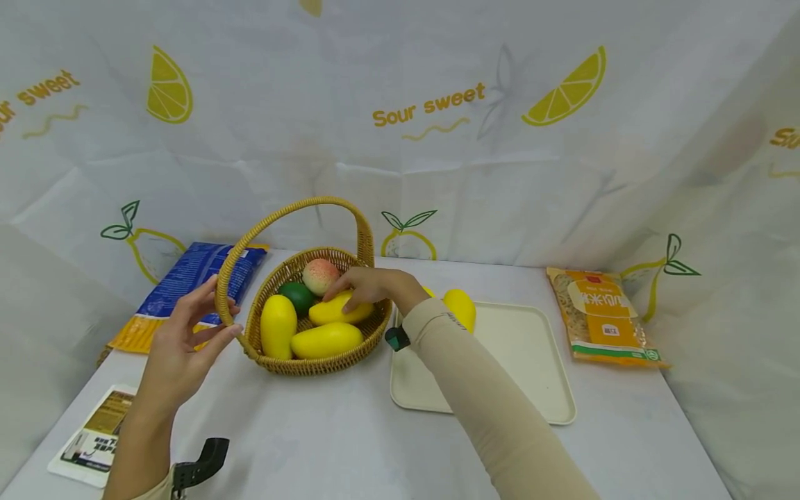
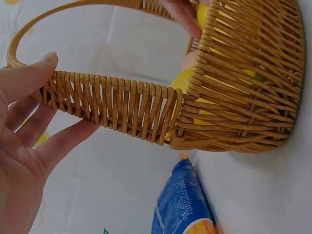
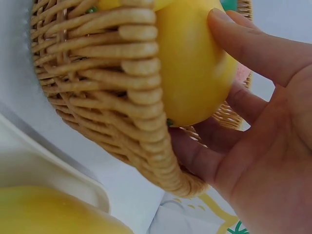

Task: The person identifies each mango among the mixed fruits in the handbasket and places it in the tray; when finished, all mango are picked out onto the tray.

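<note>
A wicker basket (image 1: 300, 367) with a tall arched handle (image 1: 300, 205) stands left of centre in the head view. My left hand (image 1: 181, 347) grips the lower left part of that handle between thumb and fingers, as the left wrist view also shows. Inside the basket, my right hand (image 1: 369, 285) holds a yellow mango (image 3: 195, 63), its fingers curled round it near the right rim. Two more mangoes (image 1: 278, 326), a dark green fruit (image 1: 296, 297) and a pinkish peach (image 1: 321, 276) lie in there too.
Right of the basket, a cream tray (image 1: 519, 368) bears yellow mangoes (image 1: 460, 307), partly hidden by my right arm. An orange food bag (image 1: 603, 316) lies at the far right. Behind my left hand are a blue-and-yellow bag (image 1: 194, 278) and, nearer, a white flat packet (image 1: 94, 441).
</note>
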The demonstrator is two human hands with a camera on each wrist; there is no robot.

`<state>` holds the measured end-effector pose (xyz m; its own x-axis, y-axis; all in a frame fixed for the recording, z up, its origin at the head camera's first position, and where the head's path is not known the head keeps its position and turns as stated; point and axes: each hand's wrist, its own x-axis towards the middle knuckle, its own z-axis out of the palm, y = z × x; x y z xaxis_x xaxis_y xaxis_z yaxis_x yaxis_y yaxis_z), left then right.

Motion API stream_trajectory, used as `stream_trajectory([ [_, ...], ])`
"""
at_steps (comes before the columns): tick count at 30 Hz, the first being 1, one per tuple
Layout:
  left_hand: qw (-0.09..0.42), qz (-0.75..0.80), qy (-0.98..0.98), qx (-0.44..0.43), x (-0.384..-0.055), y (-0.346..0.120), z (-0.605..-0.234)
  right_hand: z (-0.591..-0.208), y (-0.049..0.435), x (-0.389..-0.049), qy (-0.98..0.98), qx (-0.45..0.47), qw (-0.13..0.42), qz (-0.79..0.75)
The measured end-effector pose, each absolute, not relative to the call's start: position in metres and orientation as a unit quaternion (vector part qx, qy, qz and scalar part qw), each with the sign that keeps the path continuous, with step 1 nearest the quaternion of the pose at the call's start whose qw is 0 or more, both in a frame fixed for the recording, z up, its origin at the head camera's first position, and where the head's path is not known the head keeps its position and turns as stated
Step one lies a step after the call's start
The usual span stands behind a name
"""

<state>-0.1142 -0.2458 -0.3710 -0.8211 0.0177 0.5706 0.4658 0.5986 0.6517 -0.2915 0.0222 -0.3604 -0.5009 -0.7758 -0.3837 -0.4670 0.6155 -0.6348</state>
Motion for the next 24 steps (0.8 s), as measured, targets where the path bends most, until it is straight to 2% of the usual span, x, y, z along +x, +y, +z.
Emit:
stream_trajectory([
  [24, 0.268, -0.426, -0.851, -0.147, -0.115, -0.246, -0.372, -0.348, 0.030, -0.294, 0.820, -0.376, 0.345, -0.259],
])
